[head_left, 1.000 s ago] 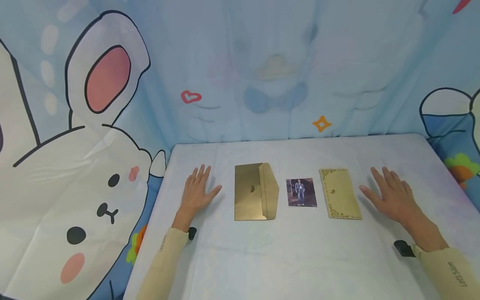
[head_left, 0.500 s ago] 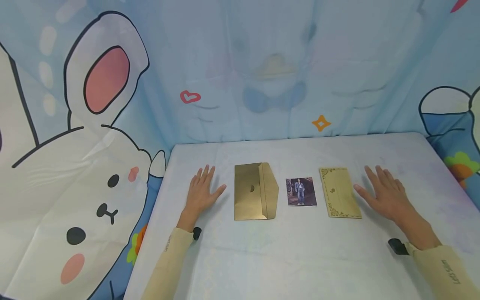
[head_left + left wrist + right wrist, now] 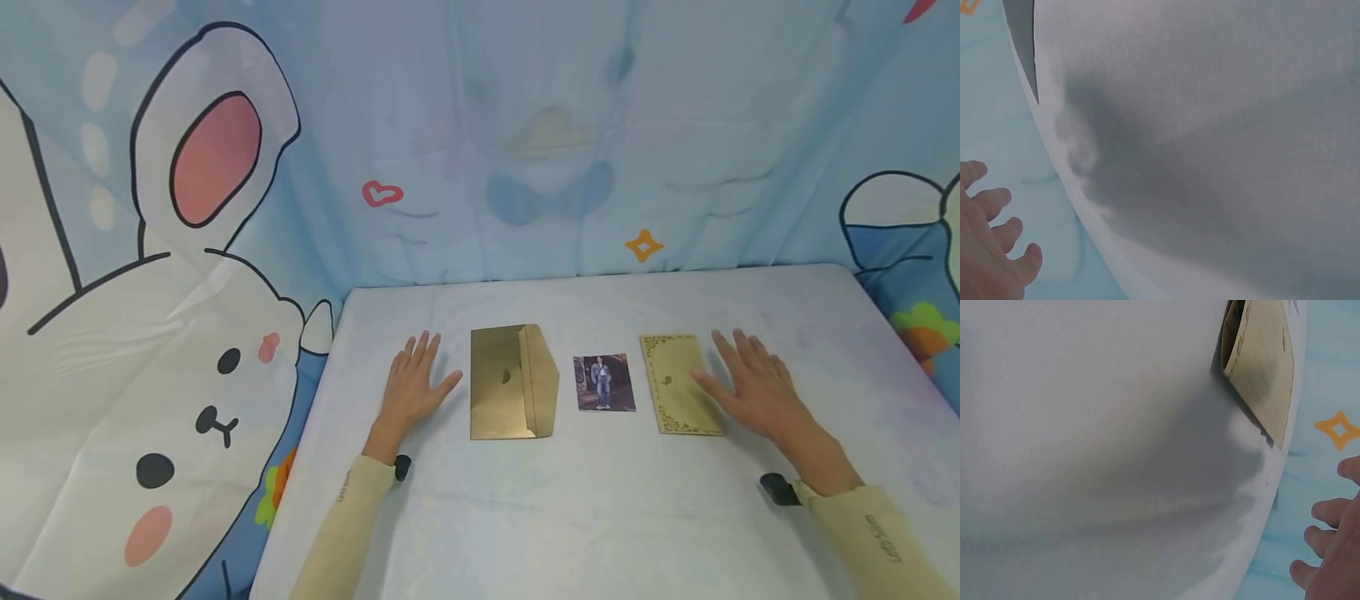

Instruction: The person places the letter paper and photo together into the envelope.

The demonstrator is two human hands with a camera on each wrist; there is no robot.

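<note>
My left hand (image 3: 408,393), fingers spread and holding nothing, is just left of a gold envelope (image 3: 497,383) whose pointed flap is unfolded to the right. Also extended and holding nothing, my right hand (image 3: 757,390) has its thumb overlapping the right edge of a gold card (image 3: 678,387) in the head view. That card has an ornate border and appears folded in the right wrist view, with a gap along one edge. Between envelope and card lies a small photo (image 3: 603,383) of a standing person. Shadows of both hands fall on the tabletop in the wrist views.
A white-covered table (image 3: 570,517) carries all three items. Behind it hangs a light blue curtain (image 3: 450,108) with cartoon prints, and a large printed rabbit (image 3: 195,375) covers the left side. Each wrist wears a small black device.
Both hands have moved inward: the left one rightward toward the envelope, the right one leftward until its thumb overlaps the card. The envelope, photo and card have stayed put.
</note>
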